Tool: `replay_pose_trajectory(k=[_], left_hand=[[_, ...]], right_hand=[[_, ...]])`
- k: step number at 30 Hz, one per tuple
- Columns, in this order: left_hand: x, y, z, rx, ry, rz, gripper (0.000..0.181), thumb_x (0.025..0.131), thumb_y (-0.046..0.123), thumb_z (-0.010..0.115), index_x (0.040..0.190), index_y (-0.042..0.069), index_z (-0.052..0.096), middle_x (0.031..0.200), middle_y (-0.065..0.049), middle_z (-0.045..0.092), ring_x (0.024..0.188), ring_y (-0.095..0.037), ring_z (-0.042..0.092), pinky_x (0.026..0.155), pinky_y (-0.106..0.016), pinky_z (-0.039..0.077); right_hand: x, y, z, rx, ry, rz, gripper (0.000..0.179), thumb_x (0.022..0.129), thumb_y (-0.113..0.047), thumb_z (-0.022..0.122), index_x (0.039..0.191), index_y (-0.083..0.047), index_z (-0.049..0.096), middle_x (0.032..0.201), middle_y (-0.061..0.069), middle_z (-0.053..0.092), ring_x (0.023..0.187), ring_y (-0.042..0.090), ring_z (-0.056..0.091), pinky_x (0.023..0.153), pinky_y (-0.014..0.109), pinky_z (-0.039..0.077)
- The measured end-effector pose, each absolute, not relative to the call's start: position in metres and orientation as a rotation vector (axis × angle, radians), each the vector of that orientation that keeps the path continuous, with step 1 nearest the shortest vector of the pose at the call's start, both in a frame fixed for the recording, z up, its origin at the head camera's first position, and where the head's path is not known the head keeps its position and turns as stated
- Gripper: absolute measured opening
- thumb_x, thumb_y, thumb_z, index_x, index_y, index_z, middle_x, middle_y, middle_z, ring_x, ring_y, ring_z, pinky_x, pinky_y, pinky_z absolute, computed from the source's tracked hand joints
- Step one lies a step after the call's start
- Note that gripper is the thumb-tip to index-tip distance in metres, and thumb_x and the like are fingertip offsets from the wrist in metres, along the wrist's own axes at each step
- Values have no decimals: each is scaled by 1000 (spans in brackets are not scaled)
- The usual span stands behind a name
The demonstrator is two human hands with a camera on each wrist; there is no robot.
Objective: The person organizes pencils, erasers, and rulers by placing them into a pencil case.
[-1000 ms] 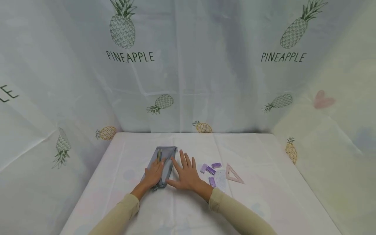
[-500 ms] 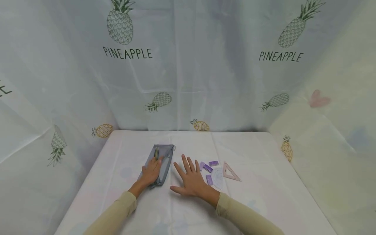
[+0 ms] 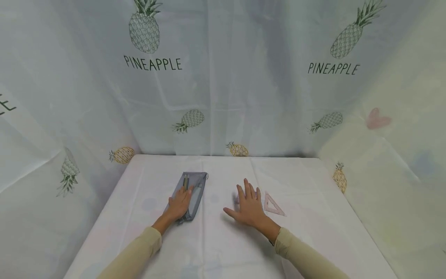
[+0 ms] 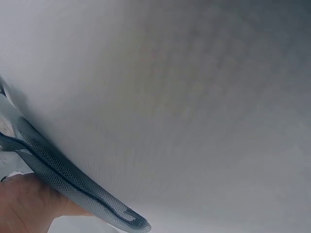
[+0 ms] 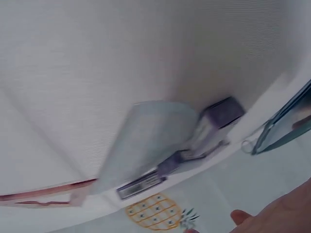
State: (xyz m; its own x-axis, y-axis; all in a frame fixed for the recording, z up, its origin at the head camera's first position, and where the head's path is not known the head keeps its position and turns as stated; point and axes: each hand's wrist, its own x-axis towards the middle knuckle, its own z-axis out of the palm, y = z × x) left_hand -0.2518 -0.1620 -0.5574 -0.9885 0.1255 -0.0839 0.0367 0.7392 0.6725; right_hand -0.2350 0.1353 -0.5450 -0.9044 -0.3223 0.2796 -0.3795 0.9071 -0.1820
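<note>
My left hand (image 3: 179,203) rests with its fingers out on a grey mesh pencil case (image 3: 198,195) that has pencils (image 3: 186,181) showing through it. In the left wrist view, the case's mesh edge (image 4: 77,182) runs beside the hand (image 4: 29,201). Fingers spread, my right hand (image 3: 248,209) hovers over the purple erasers and hides most of them in the head view. The right wrist view shows several erasers (image 5: 142,185) around a clear protractor (image 5: 146,138). Just right of that hand lies a pink set square (image 3: 273,204).
A white cloth covers the table (image 3: 216,248). Behind it hangs a pineapple-print curtain (image 3: 237,97), with more cloth on both sides. A small ring (image 3: 207,176) hangs at the pencil case's far right corner.
My right hand has moved right, from beside the pencil case to over the erasers and protractor, its fingers still spread. The left hand has stayed on the case.
</note>
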Motion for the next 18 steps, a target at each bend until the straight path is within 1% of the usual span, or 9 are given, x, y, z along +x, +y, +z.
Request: replay_pose_trajectory(k=[2, 4, 6, 9, 11, 13, 15, 17, 18], left_hand=[[-252, -162, -558, 123, 2802, 1082, 56, 109, 39, 17, 155, 11, 32, 160, -33, 14, 147, -55, 9, 106, -82, -2], [-252, -161, -558, 115, 2799, 1075, 56, 109, 39, 17, 155, 11, 32, 160, -33, 14, 147, -55, 9, 107, -81, -2], [-252, -161, -559, 113, 2799, 1075, 56, 109, 39, 17, 155, 11, 32, 160, -33, 14, 147, -55, 10, 107, -81, -3], [-253, -161, -559, 105, 2803, 1064, 57, 109, 40, 16, 155, 11, 32, 160, -33, 14, 147, -55, 9, 107, -81, -3], [-253, -162, -559, 103, 2812, 1057, 57, 109, 41, 15, 155, 11, 32, 160, -33, 14, 147, -55, 9, 107, -81, -3], [-253, -162, -559, 104, 2809, 1063, 57, 109, 41, 15, 155, 11, 32, 160, -32, 14, 148, -54, 8, 107, -81, -4], [-252, -161, -559, 111, 2810, 1067, 57, 109, 40, 16, 155, 11, 32, 160, -32, 14, 148, -54, 8, 107, -81, -3], [-252, -160, -560, 115, 2814, 1073, 56, 109, 39, 17, 155, 11, 33, 160, -32, 15, 148, -54, 9, 107, -81, -3], [-251, -160, -560, 115, 2812, 1078, 56, 109, 39, 17, 154, 11, 33, 160, -32, 15, 148, -54, 9, 107, -81, -3]], right_hand=[[-237, 144, -546, 458, -2847, 337, 100, 79, -80, 54, 141, -4, 41, 154, 26, 29, 136, 43, 38, 110, 65, 26], [-236, 152, -545, 394, -2861, 336, 94, 78, -79, 58, 133, -4, 46, 143, 25, 39, 126, 41, 44, 106, 61, 32], [-235, 159, -545, 350, -2861, 330, 87, 77, -77, 61, 124, -4, 50, 126, 21, 47, 112, 37, 48, 97, 56, 37], [-233, 167, -545, 316, -2875, 312, 78, 78, -71, 64, 114, -2, 55, 103, 18, 52, 92, 32, 50, 83, 50, 44], [-231, 170, -545, 292, -2921, 303, 71, 81, -68, 62, 103, 0, 59, 91, 16, 54, 80, 28, 51, 70, 46, 47], [-230, 172, -545, 261, -2980, 324, 63, 84, -63, 61, 87, 0, 59, 79, 14, 56, 67, 25, 51, 55, 41, 45], [-229, 173, -545, 225, -3050, 368, 58, 88, -60, 58, 70, -4, 57, 67, 9, 56, 55, 20, 47, 43, 37, 38], [-227, 173, -545, 196, -3108, 437, 57, 90, -57, 56, 58, -10, 51, 56, 3, 53, 48, 16, 42, 40, 33, 30], [-227, 174, -545, 190, -3126, 455, 57, 91, -56, 56, 55, -13, 47, 52, 1, 50, 46, 15, 39, 39, 31, 27]])
